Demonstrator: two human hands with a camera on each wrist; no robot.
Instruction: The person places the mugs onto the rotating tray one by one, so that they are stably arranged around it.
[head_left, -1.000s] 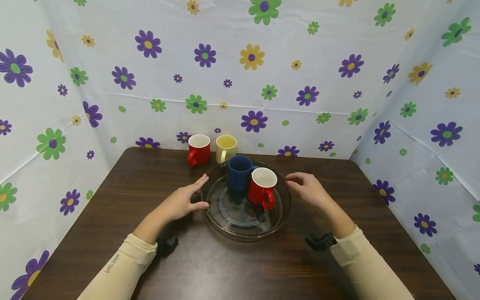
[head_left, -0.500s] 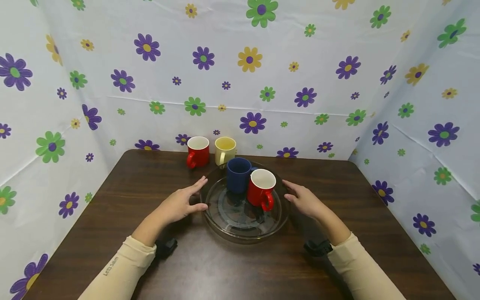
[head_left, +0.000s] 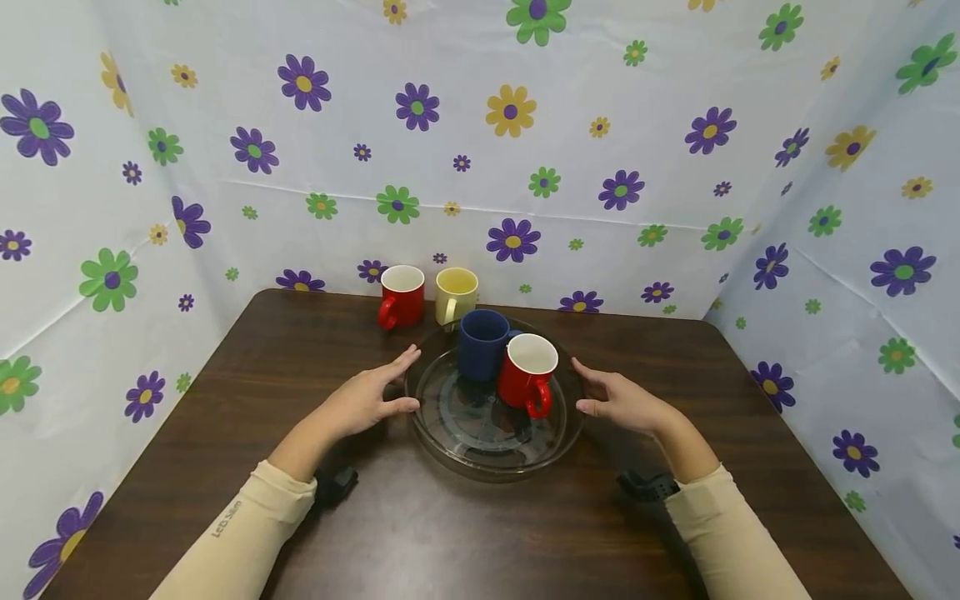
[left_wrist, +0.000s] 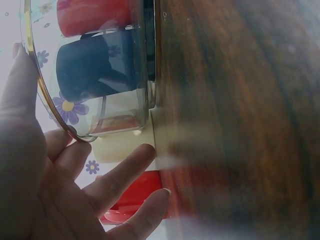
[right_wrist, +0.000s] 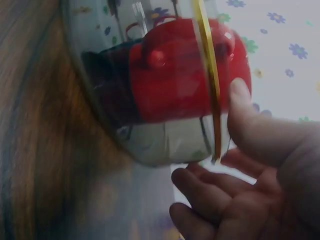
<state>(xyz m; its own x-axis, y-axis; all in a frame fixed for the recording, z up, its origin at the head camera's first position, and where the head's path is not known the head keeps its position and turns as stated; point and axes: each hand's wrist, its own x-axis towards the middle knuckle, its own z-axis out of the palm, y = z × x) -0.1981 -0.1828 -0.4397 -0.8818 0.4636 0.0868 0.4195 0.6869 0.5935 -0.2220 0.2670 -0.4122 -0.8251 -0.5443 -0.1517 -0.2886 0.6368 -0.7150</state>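
A round see-through tray [head_left: 450, 429] with a raised wall stands on the table. On it are a dark blue mug [head_left: 478, 352] and, to its right, a red mug [head_left: 517, 385] with a white inside, both upright. My left hand [head_left: 363, 402] is at the tray's left side, thumb and fingers spread apart along the rim. At the right side my right hand [head_left: 626, 402] has its fingertips right at the rim, thumb apart from the fingers. The right wrist view shows its thumb [right_wrist: 242, 102] beside the gold-edged rim [right_wrist: 212, 85], other fingers lower by the wall.
Behind the tray, near the table's back edge, stand another red mug [head_left: 405, 302] and a pale yellow mug [head_left: 455, 302]. A flower-printed white curtain [head_left: 330, 158] closes off the back and both sides. The dark wooden table [head_left: 465, 542] extends in front of the tray.
My right hand has come in against the tray's right rim, lowering slightly and parting its thumb from its fingers. The left hand, tray and mugs have stayed put.
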